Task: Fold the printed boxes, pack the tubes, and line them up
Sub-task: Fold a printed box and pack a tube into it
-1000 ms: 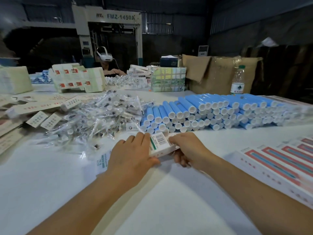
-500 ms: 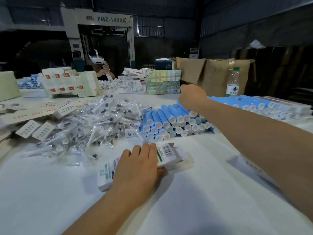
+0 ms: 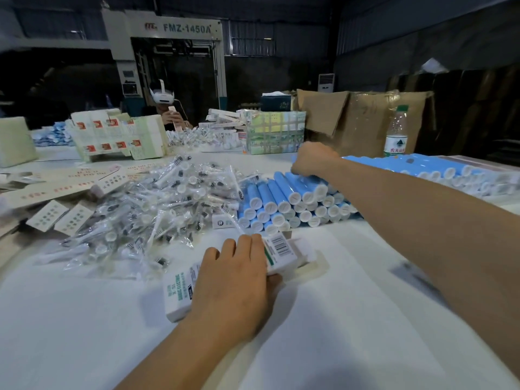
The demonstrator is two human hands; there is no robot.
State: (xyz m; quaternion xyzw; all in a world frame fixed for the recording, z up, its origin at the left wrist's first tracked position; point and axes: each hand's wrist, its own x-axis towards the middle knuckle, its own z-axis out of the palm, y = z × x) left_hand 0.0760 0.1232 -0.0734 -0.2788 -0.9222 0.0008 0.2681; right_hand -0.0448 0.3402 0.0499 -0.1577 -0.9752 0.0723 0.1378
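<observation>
White printed box (image 3: 225, 277) lies on the surface (image 3: 337, 319) under the left grip (image 3: 236, 288), whose fingers curl over it. Beyond it, the right grip (image 3: 312, 160) curls around a blue tube atop the tube stack (image 3: 287, 204).

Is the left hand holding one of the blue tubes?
No, the left hand holds the printed box on the table; the right hand is at the blue tubes.

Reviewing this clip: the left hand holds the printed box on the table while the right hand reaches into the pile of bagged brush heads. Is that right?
Not quite. In the head view the right hand reaches onto the stack of blue tubes, not the bagged brush heads. The left hand does hold the printed box on the table.
</observation>
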